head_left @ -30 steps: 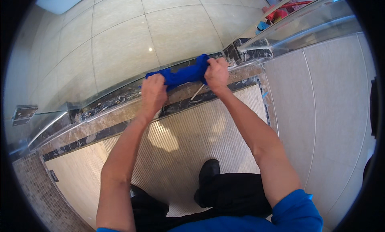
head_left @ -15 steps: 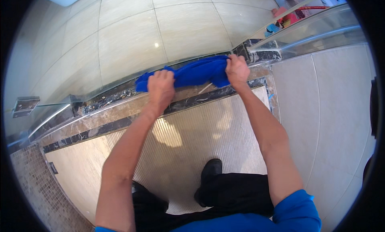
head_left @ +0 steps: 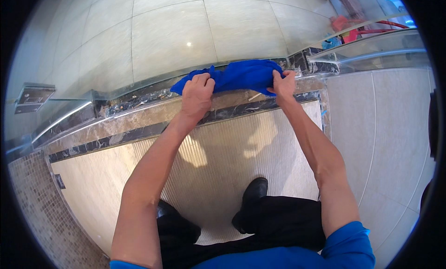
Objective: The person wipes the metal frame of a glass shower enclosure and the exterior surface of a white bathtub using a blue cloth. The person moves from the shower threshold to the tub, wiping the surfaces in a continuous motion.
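With the left hand's (head_left: pixel 197 93) and right hand's (head_left: pixel 282 86) grip clamped on it near either end, the blue cloth (head_left: pixel 244 77) was already spread along the stone ledge's (head_left: pixel 100 128) far edge, leaving debris (head_left: pixel 134 102) uncovered toward the left end.

No lettering, label, number or sign is legible here.

The cloth (head_left: pixel 246 76) is over the sill (head_left: pixel 130 121), the left hand (head_left: pixel 198 93) toward its left end, the right hand (head_left: pixel 285 85) at its right. Beyond the sill are tiles (head_left: pixel 172 36); before it, shoes (head_left: pixel 255 192) rest on the floor (head_left: pixel 218 162). A fitting (head_left: pixel 35 98) sits far left.
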{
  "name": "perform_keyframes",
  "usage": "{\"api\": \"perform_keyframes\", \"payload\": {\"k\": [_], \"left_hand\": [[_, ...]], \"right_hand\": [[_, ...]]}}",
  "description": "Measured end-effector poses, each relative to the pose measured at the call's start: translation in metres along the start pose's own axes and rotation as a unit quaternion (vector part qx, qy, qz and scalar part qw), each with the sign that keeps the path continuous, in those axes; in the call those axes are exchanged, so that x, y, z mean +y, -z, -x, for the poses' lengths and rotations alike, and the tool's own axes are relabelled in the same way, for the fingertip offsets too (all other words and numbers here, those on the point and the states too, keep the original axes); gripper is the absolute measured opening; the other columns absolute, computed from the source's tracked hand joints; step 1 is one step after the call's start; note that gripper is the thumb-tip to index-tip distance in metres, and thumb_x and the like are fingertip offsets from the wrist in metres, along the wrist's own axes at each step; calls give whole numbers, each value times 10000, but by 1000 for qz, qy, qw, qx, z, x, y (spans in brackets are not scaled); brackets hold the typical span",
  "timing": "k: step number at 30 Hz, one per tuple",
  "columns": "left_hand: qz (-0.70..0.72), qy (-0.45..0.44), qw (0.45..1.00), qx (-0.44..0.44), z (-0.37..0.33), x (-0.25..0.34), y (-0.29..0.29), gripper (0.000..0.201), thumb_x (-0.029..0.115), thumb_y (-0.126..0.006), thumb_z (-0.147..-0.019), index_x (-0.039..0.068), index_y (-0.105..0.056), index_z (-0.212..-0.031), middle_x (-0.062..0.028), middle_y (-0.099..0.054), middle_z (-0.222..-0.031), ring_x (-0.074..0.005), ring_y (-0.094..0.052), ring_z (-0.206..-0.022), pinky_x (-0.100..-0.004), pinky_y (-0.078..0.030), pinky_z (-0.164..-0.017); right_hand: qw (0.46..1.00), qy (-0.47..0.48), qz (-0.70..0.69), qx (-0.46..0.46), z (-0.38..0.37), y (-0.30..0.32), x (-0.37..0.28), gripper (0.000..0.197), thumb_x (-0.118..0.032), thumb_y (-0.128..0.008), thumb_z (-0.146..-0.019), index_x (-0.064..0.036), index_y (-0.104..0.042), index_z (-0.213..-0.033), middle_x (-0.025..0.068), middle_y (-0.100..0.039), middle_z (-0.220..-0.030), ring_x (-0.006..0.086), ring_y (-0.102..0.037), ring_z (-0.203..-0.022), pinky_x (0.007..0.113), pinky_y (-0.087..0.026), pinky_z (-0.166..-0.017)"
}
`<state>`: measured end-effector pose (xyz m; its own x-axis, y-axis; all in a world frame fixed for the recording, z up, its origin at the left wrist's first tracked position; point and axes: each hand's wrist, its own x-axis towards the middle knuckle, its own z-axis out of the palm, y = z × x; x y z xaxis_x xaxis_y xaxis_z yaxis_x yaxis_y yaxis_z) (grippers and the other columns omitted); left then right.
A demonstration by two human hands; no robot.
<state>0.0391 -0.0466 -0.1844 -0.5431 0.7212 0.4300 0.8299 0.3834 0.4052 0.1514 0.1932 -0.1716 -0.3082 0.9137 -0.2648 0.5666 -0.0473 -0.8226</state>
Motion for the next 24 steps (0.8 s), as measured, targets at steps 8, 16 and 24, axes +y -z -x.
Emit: {"api": "perform_keyframes", "payload": {"k": [8, 16, 24], "left_hand": [[-43, 26, 997, -62, 47, -50, 74, 261, -27, -623, -614, 75, -542, -840, -97, -507, -894, -306, -510, -881, -399, -461, -699], [-114, 57, 973, -191, 134, -99, 143, 288, -9, -643, -641, 101, -592, -903, -103, -524, -854, -308, -545, -838, -402, -486, -689], [1, 139, 966, -219, 120, -62, 66, 131, 80, -582, -770, 107, -622, -891, -145, -588, -800, -332, -619, -811, -440, -500, -660]], "right_hand": [[963, 175, 61, -195, 105, -100, 15, 203, -100, -637, -767, -71, -548, -948, 113, -573, -827, 245, -579, -710, 365, -491, -610], [755, 442, 245, -417, 189, -136, 7, 206, -47, -576, -754, -99, -614, -950, 190, -544, -973, 381, -589, -870, 440, -498, -740], [774, 381, 412, -293, 101, -66, 7, 291, -50, -624, -728, -106, -594, -1012, 216, -521, -1015, 406, -598, -876, 477, -512, -748]]}}
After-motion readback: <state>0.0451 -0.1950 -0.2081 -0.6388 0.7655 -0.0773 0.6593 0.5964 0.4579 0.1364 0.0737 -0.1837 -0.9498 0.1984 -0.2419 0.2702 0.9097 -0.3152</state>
